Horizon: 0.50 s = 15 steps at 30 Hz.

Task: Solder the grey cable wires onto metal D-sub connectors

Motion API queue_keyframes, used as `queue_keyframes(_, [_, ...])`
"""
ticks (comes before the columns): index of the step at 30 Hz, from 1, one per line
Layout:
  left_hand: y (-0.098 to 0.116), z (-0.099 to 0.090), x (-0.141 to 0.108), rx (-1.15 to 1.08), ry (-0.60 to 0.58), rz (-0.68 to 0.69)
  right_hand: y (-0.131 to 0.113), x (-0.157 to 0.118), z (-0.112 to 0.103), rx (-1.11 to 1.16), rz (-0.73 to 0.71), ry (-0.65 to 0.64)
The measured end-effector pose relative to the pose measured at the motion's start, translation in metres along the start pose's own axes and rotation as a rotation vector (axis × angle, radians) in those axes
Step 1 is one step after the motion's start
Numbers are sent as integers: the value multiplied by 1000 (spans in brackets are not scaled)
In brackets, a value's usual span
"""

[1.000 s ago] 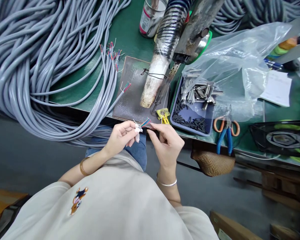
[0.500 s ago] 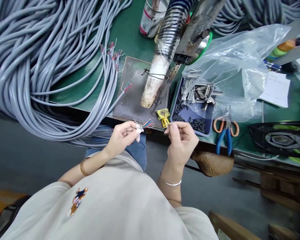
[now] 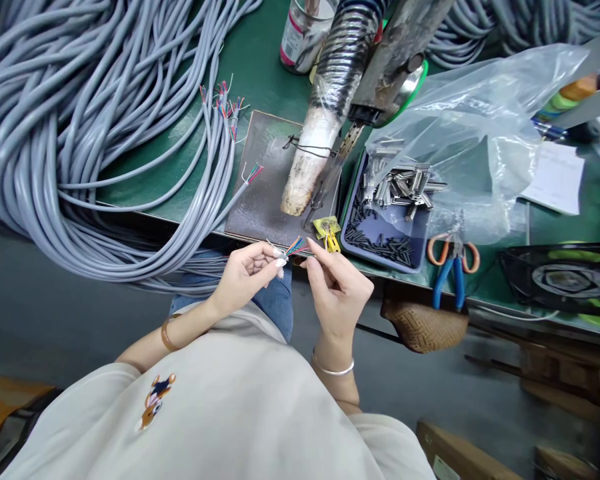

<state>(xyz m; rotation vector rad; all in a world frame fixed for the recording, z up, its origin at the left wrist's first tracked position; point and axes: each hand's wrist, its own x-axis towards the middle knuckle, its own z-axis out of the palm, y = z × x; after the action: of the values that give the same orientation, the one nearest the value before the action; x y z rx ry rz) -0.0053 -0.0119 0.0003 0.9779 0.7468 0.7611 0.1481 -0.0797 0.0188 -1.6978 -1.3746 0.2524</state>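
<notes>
My left hand (image 3: 247,272) is closed in a pinch on the end of a grey cable, from which thin coloured wires (image 3: 295,246) fan out to the right. The cable's jacket is mostly hidden by the fingers. My right hand (image 3: 339,280) has its thumb and index finger at the tips of the reddish wires, closed around them. A yellow clip-like piece (image 3: 332,240) with a greenish-yellow patch lies on the table edge just beyond the right hand.
Piles of grey cables (image 3: 40,133) cover the left. A soldering iron (image 3: 350,143) and a taped hose (image 3: 305,167) hang over a dark board (image 3: 255,207). To the right are a tray (image 3: 386,250) of metal connectors and black tubing, a plastic bag (image 3: 480,127), cutters (image 3: 450,270) and a fan (image 3: 560,279).
My right hand has moved left from beside the yellow piece to the wire tips. My left hand stays in place with the cable end.
</notes>
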Motion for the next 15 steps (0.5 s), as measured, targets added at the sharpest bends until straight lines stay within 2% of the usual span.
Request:
queue_keyframes(6, [1,1,1,-9,5,-6,2,-2,-2,15,-10,-21])
queue_keyframes(9, [1,1,1,-21,7,-14,0,-3,-3,88,-64,-35])
queue_keyframes(15, [3,-3,3,-97,-44,-82,-2,-7,1,195,-190,-278])
